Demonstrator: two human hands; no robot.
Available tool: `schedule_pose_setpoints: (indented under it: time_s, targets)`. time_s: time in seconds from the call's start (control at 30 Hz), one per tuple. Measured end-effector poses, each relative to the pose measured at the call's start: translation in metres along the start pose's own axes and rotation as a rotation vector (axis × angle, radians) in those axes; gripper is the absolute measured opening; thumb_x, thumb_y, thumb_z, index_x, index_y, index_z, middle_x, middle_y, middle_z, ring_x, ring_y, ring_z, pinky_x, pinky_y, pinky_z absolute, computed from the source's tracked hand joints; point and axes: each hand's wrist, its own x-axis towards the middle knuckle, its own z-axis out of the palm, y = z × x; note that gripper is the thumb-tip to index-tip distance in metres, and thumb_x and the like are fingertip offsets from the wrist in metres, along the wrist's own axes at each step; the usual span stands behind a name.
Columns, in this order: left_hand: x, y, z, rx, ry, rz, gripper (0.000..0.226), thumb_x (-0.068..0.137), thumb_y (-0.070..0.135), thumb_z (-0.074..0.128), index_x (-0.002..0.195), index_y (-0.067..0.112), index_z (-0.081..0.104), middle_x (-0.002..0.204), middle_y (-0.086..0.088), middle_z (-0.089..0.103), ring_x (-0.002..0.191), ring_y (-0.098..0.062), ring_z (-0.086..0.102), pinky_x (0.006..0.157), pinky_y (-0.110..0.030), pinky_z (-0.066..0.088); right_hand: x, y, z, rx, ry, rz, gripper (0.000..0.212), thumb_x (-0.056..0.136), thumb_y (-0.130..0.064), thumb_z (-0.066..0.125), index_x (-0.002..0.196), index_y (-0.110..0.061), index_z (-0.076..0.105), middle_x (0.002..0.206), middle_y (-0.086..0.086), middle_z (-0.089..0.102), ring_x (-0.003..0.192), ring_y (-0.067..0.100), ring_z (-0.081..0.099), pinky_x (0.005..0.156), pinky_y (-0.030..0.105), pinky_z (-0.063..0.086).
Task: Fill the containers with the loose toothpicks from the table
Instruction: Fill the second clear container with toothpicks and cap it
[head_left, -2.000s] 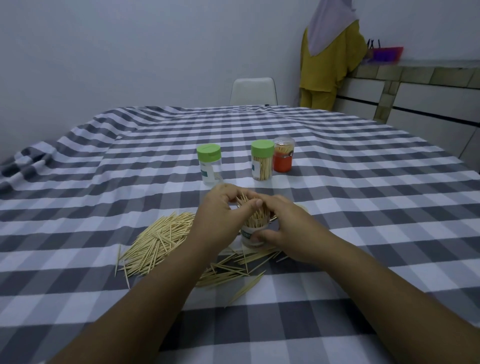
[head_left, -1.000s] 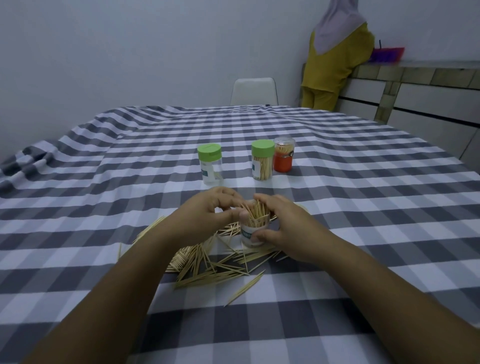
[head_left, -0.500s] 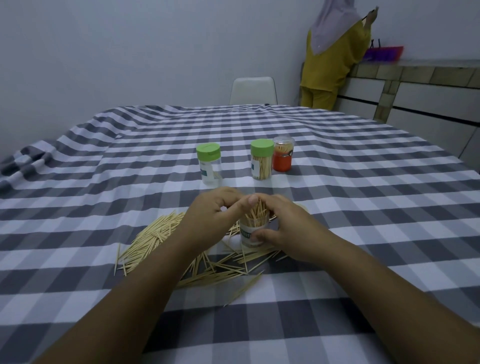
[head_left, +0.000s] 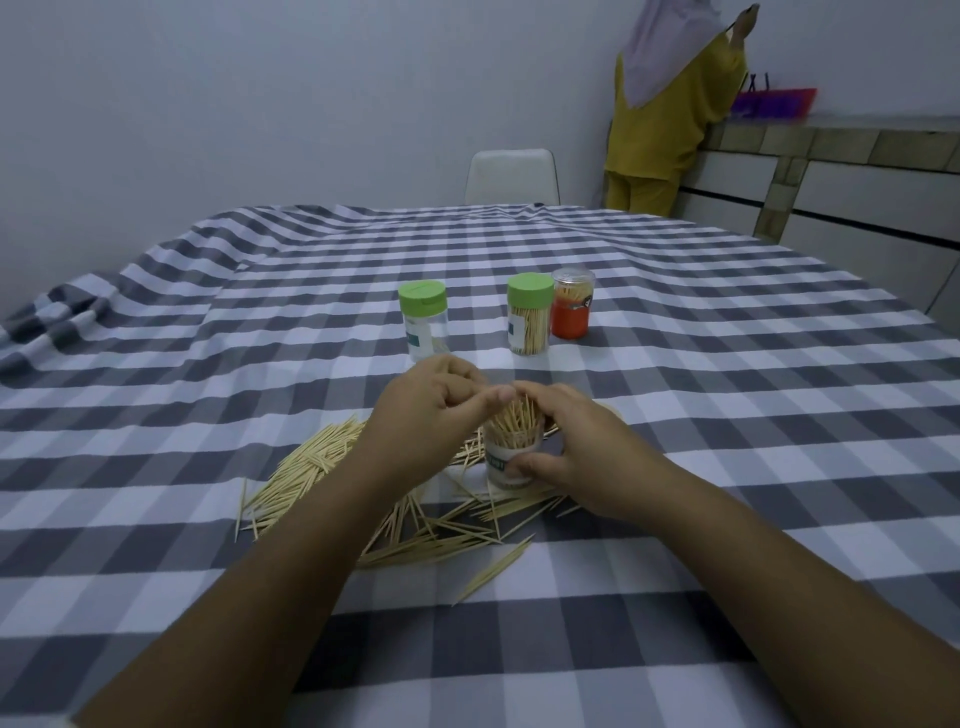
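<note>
A grey-and-white checked tablecloth (head_left: 727, 395) covers the table. Near its middle stand three capped jars: a nearly empty clear one with a green lid (head_left: 423, 325), a green-lidded one full of toothpicks (head_left: 529, 319), and an orange one with a clear cap (head_left: 571, 306). Toward the near edge, loose wooden toothpicks (head_left: 311, 467) lie scattered around an open clear container (head_left: 511, 457) bristling with picks. The right hand (head_left: 576, 447) grasps this container; the left hand (head_left: 431, 415) has fingers curled, thumb at the pick tips.

I can't read any text; the labels on the open jar (head_left: 511, 457) and both green-capped jars (head_left: 423, 325) (head_left: 529, 318) are too blurred.
</note>
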Motion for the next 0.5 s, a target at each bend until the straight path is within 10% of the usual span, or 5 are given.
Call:
schedule_pose_setpoints:
  time_s: [0.27, 0.5]
  targets:
    - [0.003, -0.030, -0.032, 0.210, -0.234, -0.316, 0.034, 0.096, 0.030, 0.051, 0.128, 0.021, 0.058, 0.132, 0.003, 0.057, 0.110, -0.010, 0.051, 0.088, -0.025, 0.038, -0.001, -0.001, -0.002, -0.003, -0.034, 0.015, 0.077, 0.084, -0.030, 0.067, 0.146, -0.030, 0.023, 0.142, -0.007, 0.037, 0.123, 0.007, 0.039, 0.087, 0.016, 0.037]
    - [0.003, -0.029, -0.046, 0.342, -0.428, -0.353, 0.034, 0.092, 0.023, 0.058, 0.127, 0.023, 0.059, 0.132, 0.007, 0.057, 0.110, -0.007, 0.050, 0.089, -0.021, 0.034, -0.002, -0.003, 0.000, -0.012, -0.037, 0.001, 0.077, 0.083, -0.031, 0.067, 0.146, -0.030, 0.023, 0.144, -0.008, 0.035, 0.116, 0.001, 0.036, 0.088, 0.016, 0.034]
